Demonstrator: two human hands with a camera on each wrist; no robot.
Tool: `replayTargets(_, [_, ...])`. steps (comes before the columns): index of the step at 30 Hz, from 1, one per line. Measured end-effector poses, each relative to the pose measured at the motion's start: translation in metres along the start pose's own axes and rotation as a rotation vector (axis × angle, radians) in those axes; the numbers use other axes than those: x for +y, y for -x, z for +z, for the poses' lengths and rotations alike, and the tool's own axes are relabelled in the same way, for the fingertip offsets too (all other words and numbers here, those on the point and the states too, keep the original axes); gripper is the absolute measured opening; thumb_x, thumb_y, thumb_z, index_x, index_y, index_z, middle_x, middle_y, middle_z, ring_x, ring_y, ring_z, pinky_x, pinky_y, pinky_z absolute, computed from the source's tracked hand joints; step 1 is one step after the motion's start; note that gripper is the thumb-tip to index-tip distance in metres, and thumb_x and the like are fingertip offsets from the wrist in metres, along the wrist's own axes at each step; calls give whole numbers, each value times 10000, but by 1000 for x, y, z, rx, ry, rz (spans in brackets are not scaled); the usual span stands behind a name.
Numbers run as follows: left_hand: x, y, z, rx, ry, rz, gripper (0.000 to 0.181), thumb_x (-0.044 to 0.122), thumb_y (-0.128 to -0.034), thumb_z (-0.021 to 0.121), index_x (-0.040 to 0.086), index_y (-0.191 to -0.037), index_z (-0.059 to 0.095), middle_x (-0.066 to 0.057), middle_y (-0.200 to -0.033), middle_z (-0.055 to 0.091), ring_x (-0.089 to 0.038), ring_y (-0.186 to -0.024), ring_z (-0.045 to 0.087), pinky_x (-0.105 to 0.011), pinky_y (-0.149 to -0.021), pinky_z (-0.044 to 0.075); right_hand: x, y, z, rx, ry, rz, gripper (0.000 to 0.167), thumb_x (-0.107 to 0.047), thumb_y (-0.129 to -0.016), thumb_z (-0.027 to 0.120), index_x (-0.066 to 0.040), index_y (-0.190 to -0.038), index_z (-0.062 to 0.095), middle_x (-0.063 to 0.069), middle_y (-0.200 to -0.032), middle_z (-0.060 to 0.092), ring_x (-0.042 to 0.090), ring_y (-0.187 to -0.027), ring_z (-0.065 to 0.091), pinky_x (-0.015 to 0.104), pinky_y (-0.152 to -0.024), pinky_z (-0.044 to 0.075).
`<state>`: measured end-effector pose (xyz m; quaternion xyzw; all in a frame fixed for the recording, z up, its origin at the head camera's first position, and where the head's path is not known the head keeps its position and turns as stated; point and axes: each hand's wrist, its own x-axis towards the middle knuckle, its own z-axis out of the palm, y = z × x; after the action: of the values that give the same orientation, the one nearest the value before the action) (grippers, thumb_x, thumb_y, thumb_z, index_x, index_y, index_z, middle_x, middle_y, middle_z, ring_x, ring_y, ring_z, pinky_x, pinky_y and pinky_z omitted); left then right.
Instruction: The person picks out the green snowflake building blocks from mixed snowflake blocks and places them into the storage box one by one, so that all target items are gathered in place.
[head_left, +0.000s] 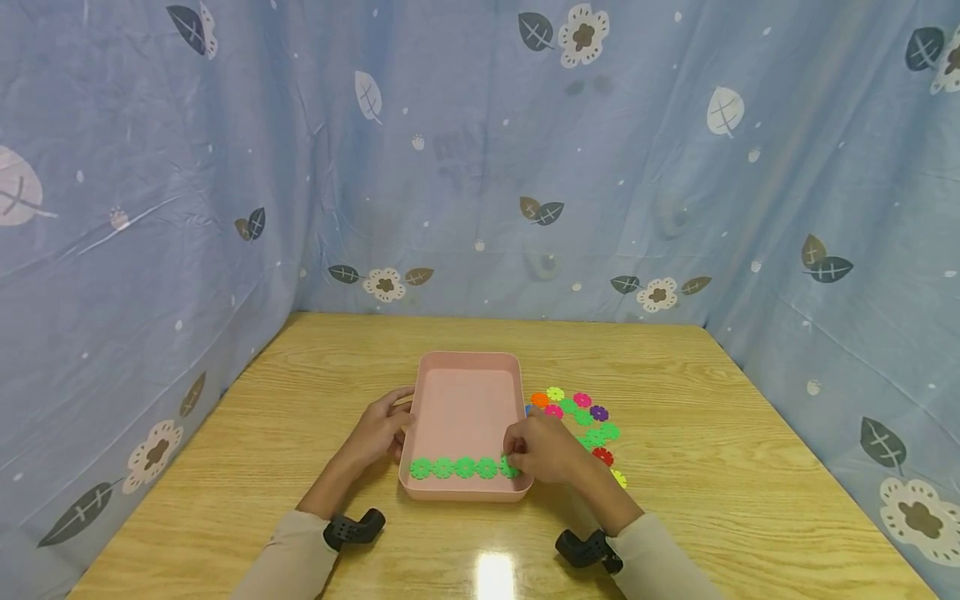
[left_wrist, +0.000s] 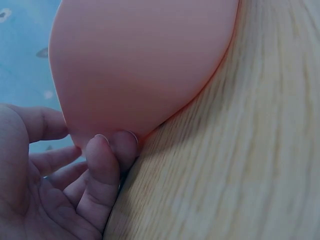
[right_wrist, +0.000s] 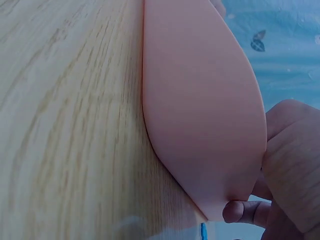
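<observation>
From here I see a tray [head_left: 467, 408] on the worktop [head_left: 315, 392]. Inside it, five snowflake discs [head_left: 465, 467] lie in a row along the near end. More loose discs [head_left: 596, 438] lie on the worktop, right of the tray. My left grip [head_left: 381, 427] touches the tray's left side; my right grip [head_left: 543, 447] is at its near right corner. A curtain [head_left: 465, 167] hangs behind.

Held the pink tray [head_left: 468, 400] by its left edge with the left hand [head_left: 379, 428]. Curled the right hand [head_left: 549, 450] at the front right corner, onto the last of five green discs [head_left: 465, 467] lining the front edge. Had mixed-colour discs [head_left: 583, 417] lying on the desk [head_left: 697, 467] beside the right edge.
</observation>
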<state>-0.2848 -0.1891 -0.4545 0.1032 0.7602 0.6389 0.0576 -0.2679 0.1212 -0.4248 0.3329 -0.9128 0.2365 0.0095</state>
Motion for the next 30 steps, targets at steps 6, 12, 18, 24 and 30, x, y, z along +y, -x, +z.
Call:
replayTargets(6, [1,1,0,8,4,-12,604,64,-987,507,11,-1562,328,-275,-1457,519,-170,-510,610,-246,-458,511,-3,-1,0,-18,32,6,147,-82,-883,732,-180,-775,747,-182,-606,574,-2,-640,505,380,-900,446])
replayTargets(12, [0,0,0,10,-6,-6,594,60,-996,504,-3,-1560,326,-280,-1452,522,-171,-520,611,-251,-459,511,-5,-1,-1,-73,-56,45,158,-48,-901,707,-143,-776,719,-117,-632,604,21,-609,570,268,-633,497])
replayTargets(18, [1,0,0,-2,7,-1,598,56,-997,500,-1,-1564,317,-276,-1465,510,-167,-519,601,-252,-460,512,-4,-2,2,-75,-95,69,156,-39,-904,715,-126,-774,699,-88,-636,614,41,-640,590,239,-593,496])
replayTargets(24, [1,0,0,-14,23,1,598,51,-999,497,-4,-1565,311,-278,-1468,506,-167,-505,597,-253,-454,512,-4,-3,4,-61,-72,76,157,-49,-897,726,-133,-773,680,-95,-638,590,60,-648,563,236,-566,488])
replayTargets(30, [0,1,0,-23,33,4,608,61,-995,501,-6,-1566,304,-286,-1463,508,-164,-509,601,-248,-457,515,-3,-2,5,-61,-87,92,114,-55,-911,707,-122,-825,672,-75,-662,573,78,-671,557,248,-583,491])
